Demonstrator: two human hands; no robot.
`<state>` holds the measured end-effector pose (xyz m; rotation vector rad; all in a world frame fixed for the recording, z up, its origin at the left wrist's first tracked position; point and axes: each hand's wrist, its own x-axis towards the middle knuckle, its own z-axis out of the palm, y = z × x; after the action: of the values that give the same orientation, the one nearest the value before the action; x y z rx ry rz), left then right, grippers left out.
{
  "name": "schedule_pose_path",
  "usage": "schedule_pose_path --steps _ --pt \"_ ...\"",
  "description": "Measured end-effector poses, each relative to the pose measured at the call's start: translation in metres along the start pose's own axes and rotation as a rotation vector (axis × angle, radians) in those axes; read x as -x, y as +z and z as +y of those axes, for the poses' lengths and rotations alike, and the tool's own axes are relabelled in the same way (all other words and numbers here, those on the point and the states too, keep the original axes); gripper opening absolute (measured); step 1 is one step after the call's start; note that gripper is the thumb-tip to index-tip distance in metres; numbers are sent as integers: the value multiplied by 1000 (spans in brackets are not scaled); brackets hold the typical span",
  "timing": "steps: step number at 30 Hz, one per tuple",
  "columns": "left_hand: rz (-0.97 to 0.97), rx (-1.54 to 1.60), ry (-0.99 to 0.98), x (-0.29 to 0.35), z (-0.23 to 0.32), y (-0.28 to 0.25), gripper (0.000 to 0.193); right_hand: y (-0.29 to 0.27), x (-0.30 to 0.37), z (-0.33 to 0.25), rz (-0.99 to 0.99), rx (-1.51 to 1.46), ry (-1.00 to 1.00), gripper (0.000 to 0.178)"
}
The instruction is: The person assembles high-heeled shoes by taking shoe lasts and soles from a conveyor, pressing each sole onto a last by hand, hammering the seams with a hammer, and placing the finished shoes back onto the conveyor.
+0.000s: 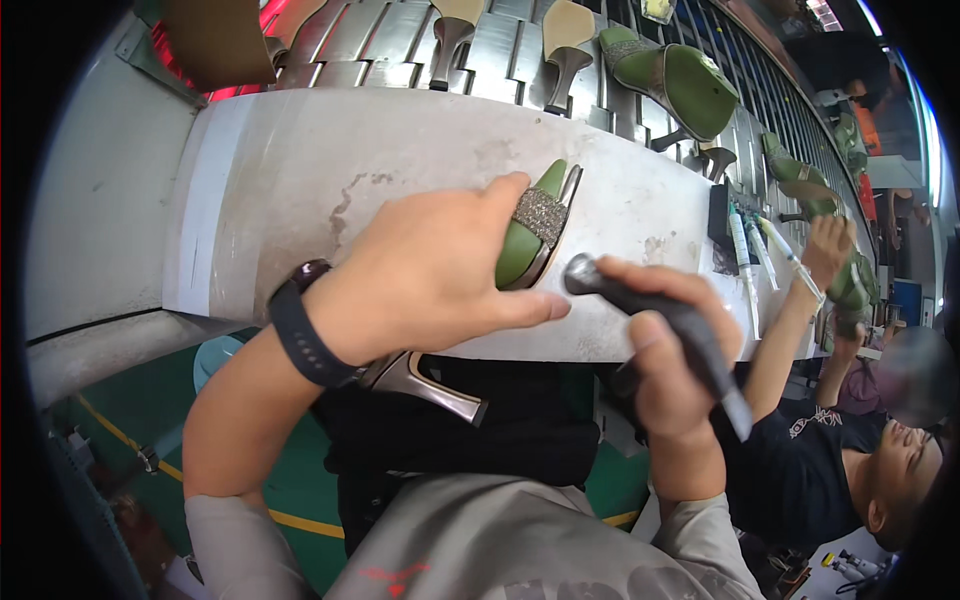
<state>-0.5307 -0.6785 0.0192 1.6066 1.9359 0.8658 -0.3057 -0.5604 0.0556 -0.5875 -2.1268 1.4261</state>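
Observation:
My left hand [430, 265] is closed over a green high-heeled sandal [515, 255] with a glittery strap. The sandal lies on its side on the white worktop. Its bronze-coloured heel [425, 388] sticks out past my wrist, over the worktop's near edge, and my palm hides the middle of the shoe. Just to the right, my right hand [675, 345] grips a dark hammer [690, 330], slightly smeared by motion. The hammer's round metal face [580, 273] points at the sandal's sole edge, with a small gap between them.
A slatted metal conveyor [380, 45] runs along the far side, carrying another green sandal [685, 85] and several heeled soles [568, 50]. Glue syringes [745, 255] lie by a black holder at the worktop's right. Beyond them a co-worker's hand [828, 250] reaches toward more sandals.

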Motion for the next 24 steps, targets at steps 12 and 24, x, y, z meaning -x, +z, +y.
schedule_pose_path --steps 12,24 --pt "-17 -86 -68 -7 -3 10 62 4 -42 19 -160 130 -167 28" --pt "11 -86 -82 -5 -6 9 62 12 -18 48 13 -335 85 26"
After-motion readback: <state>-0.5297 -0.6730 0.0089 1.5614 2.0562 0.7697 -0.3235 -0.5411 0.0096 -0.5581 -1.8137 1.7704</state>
